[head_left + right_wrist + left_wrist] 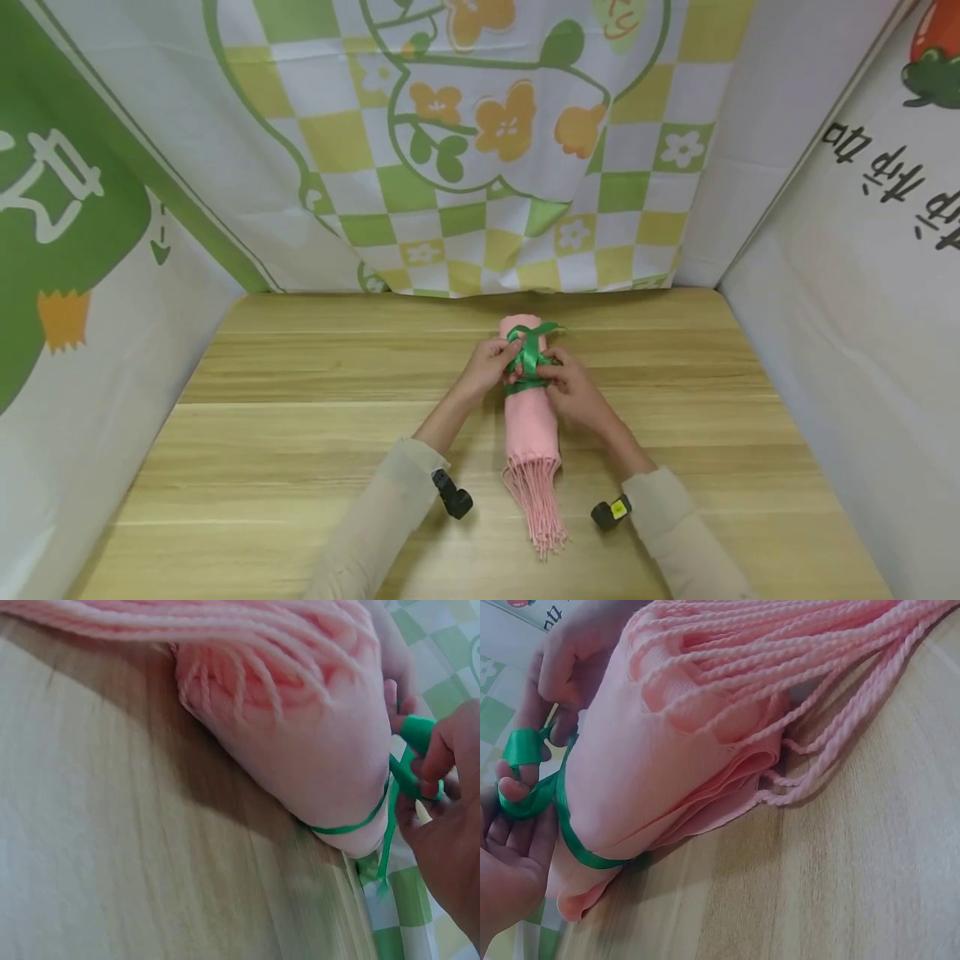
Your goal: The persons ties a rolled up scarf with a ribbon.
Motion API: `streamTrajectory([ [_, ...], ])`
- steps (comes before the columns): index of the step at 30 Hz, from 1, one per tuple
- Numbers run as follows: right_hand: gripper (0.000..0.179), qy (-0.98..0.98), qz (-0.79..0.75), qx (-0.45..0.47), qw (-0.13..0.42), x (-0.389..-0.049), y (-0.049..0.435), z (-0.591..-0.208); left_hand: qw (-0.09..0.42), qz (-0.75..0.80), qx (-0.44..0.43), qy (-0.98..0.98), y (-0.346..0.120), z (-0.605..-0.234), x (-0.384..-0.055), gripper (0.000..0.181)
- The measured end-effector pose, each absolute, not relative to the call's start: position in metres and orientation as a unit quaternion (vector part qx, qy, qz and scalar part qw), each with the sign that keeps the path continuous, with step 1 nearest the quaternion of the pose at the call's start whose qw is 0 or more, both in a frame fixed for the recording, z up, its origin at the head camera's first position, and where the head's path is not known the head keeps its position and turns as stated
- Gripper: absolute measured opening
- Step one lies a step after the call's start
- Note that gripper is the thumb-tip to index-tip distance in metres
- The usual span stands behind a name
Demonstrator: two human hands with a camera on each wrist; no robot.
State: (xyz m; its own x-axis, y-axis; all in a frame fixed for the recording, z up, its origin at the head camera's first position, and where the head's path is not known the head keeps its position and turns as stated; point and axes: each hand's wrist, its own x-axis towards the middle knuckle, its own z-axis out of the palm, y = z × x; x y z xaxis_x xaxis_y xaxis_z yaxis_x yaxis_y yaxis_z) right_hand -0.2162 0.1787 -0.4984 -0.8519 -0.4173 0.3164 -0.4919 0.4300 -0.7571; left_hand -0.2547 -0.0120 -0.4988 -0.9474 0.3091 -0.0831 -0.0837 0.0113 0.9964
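Observation:
A pink scarf (531, 425), rolled into a tube, lies lengthwise on the table with its twisted fringe (542, 508) toward the person. Around its upper part runs a green ribbon (530, 358), with loops and a loose end on top. My left hand (486, 368) pinches the ribbon from the left side. From the right, my right hand (576, 392) grips another part of it, fingers close to the left ones. In the left wrist view, a ribbon loop (523, 747) wraps over a finger. The right wrist view shows a ribbon tail (387, 859) hanging beyond the roll.
The wooden table (300, 375) spreads out on both sides of the scarf. A checked, flower-printed cloth (480, 225) hangs at its back edge, and printed panels stand left and right. Each sleeve cuff carries a small black camera (452, 497).

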Motion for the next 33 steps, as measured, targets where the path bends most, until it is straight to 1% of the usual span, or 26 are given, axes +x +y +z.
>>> streamTrajectory([
  [4, 0.026, -0.839, 0.455, 0.288, 0.083, -0.214, 0.175, -0.5, 0.144, 0.702, 0.074, 0.693, -0.011, -0.499, -0.255, 0.039],
  [6, 0.027, -0.832, 0.464, 0.289, 0.095, -0.214, 0.175, -0.502, 0.142, 0.701, 0.078, 0.694, -0.011, -0.499, -0.256, 0.039],
  [9, 0.031, -0.823, 0.494, 0.265, 0.089, -0.212, 0.174, -0.503, 0.133, 0.694, 0.094, 0.702, -0.01, -0.498, -0.255, 0.041],
  [11, 0.03, -0.81, 0.532, 0.239, 0.069, -0.211, 0.174, -0.502, 0.13, 0.691, 0.102, 0.704, -0.01, -0.498, -0.255, 0.042],
  [14, 0.016, -0.788, 0.584, 0.191, 0.044, -0.21, 0.172, -0.501, 0.132, 0.695, 0.102, 0.699, -0.01, -0.498, -0.254, 0.041],
  [15, 0.014, -0.781, 0.599, 0.174, 0.036, -0.211, 0.171, -0.501, 0.134, 0.697, 0.102, 0.697, -0.01, -0.498, -0.254, 0.04],
  [16, 0.016, -0.774, 0.613, 0.154, 0.028, -0.212, 0.17, -0.501, 0.135, 0.7, 0.099, 0.694, -0.01, -0.498, -0.254, 0.04],
  [19, 0.03, -0.771, 0.628, 0.107, 0.018, -0.215, 0.166, -0.501, 0.133, 0.701, 0.098, 0.694, -0.01, -0.498, -0.253, 0.039],
  [20, 0.033, -0.772, 0.628, 0.097, 0.019, -0.217, 0.165, -0.501, 0.132, 0.7, 0.099, 0.695, -0.01, -0.498, -0.253, 0.039],
  [23, 0.031, -0.79, 0.608, 0.071, 0.032, -0.22, 0.161, -0.503, 0.132, 0.698, 0.103, 0.696, -0.01, -0.497, -0.252, 0.038],
  [27, 0.019, -0.823, 0.564, 0.046, 0.061, -0.224, 0.155, -0.505, 0.132, 0.698, 0.117, 0.694, -0.009, -0.496, -0.251, 0.038],
  [30, 0.019, -0.83, 0.551, 0.031, 0.081, -0.227, 0.151, -0.506, 0.129, 0.698, 0.118, 0.695, -0.008, -0.496, -0.251, 0.04],
  [33, 0.021, -0.817, 0.571, 0.013, 0.081, -0.229, 0.147, -0.506, 0.129, 0.698, 0.111, 0.695, -0.007, -0.496, -0.25, 0.04],
])
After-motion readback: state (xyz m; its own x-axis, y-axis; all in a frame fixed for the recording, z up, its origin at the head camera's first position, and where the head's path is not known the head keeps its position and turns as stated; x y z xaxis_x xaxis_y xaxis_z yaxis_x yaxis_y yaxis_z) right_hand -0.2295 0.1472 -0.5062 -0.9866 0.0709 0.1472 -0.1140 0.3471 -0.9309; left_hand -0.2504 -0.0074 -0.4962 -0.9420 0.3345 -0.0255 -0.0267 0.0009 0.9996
